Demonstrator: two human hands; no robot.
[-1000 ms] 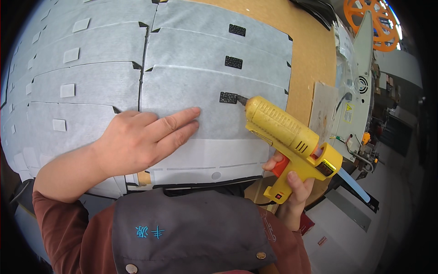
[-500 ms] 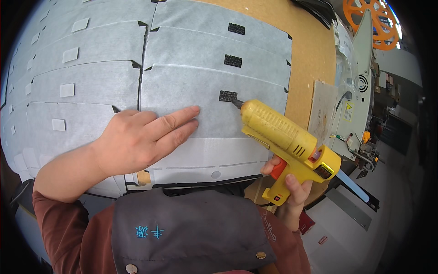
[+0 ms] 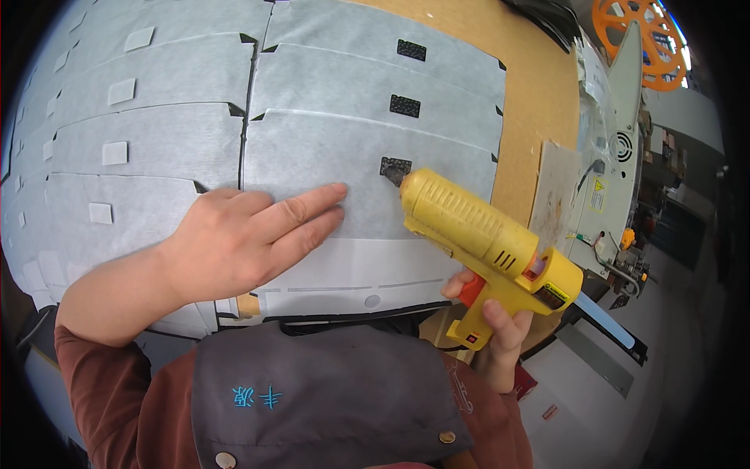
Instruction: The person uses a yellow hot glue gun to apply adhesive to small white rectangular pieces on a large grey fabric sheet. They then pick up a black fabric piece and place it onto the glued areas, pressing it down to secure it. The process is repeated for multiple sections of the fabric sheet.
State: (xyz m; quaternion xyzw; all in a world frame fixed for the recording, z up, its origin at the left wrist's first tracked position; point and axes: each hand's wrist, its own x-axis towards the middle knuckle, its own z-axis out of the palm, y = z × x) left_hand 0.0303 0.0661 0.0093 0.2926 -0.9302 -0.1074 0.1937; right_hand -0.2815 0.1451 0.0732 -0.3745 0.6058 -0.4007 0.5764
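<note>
My right hand is wrapped round the handle of a yellow hot glue gun, a finger at its red trigger. A pale glue stick pokes out of the gun's back end. The dark nozzle meets a small black textured rectangle on the nearest white sheet. On that same sheet my left hand lies flat, fingers stretched toward the nozzle and holding nothing. Two more black rectangles, an upper one and a middle one, sit on the overlapping sheets beyond.
Overlapping white sheets with small white squares spread across the left. A brown board lies under the sheets' right side. Farther right stand a pale machine housing with a fan grille and an orange reel.
The glue gun's nozzle has shifted slightly left, from the black rectangle's right edge to its lower left part. My left hand stays in place on the sheet.
</note>
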